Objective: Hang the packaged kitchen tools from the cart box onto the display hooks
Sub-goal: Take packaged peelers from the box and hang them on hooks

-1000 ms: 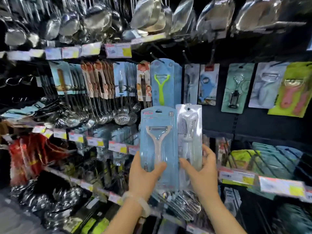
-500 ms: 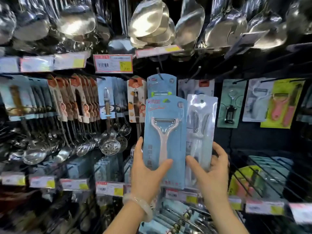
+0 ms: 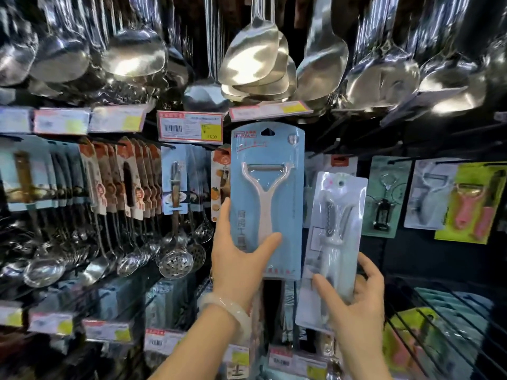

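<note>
Head view: left hand [image 3: 241,259] raised in front of the display wall, gripping the lower half of a blue peeler card [image 3: 267,198], thumb across the front, fingers behind the left edge. Card upright, with a pale Y-shaped peeler [image 3: 263,193] under its blister and a dark hanging hole at the top, just below the white price tag [image 3: 190,127] and its neighbour tags. Cannot tell whether the hole is already on a hook. Pale bangle [image 3: 227,311] on the left wrist.

Right hand [image 3: 354,305] lower and to the right, grasping a second, clear package [image 3: 333,242] by its bottom part, thumb on the front, fingers wrapped behind the right edge. Package slightly tilted, holding a white-handled tool with a serrated metal part, apart from the blue card, in front of a dark gap of the wall.

Above, a row of hanging steel ladles and spatulas [image 3: 258,56]. At left, hanging carded skimmers and spoons [image 3: 175,259]. At right, on the dark panel, a green card with a corkscrew [image 3: 384,196] and a yellow-green card with a pink peeler [image 3: 472,201]. Lower right, black wire racks [image 3: 444,311] with green packs behind.
</note>
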Demonstrator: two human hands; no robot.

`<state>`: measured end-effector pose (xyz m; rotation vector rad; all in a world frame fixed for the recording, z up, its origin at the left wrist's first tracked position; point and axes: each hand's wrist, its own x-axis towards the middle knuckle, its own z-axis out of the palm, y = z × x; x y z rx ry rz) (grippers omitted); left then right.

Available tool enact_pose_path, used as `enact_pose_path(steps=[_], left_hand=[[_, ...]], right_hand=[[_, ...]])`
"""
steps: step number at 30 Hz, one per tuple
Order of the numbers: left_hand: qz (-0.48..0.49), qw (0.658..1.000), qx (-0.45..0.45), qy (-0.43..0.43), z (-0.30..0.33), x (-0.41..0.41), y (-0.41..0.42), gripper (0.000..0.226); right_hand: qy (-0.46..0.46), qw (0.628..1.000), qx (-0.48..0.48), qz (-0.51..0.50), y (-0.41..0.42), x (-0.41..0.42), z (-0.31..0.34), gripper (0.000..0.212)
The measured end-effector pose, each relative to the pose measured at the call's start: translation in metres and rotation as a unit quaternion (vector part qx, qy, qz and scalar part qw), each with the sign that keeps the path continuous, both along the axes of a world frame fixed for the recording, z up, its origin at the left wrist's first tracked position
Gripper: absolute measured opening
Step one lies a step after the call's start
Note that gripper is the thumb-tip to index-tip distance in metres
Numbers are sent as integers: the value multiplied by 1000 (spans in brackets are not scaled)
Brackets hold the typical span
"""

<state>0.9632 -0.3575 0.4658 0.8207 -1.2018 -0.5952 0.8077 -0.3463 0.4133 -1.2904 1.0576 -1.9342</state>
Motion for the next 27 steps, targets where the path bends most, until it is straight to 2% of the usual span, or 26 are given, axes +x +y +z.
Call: enact_pose_path(steps=[14, 17, 20, 21, 23, 25, 27], left_hand=[[53, 999, 6, -12, -12, -4, -15, 85], [58, 997, 31, -31, -15, -2, -19, 92], [103, 986, 78, -103, -15, -5, -21, 103], [144, 978, 80, -129, -16, -8, -20, 101], [193, 967, 18, -164, -21, -16, -12, 89], [142, 969, -35, -198, -28, -27, -6, 69], [45, 970, -16, -240, -31, -37, -3, 55]], right_hand=[[24, 1000, 2, 4, -15, -6, 0, 65], [27, 1000, 5, 9, -19, -6, -2, 67], [29, 999, 1, 16, -20, -7, -2, 66], [28, 999, -1, 17, -20, -7, -2, 66], [31, 999, -5, 16, -20, -8, -1, 66], [35, 999, -11, 15, -19, -9, 0, 66], [36, 999, -20, 17, -18, -9, 2, 66]])
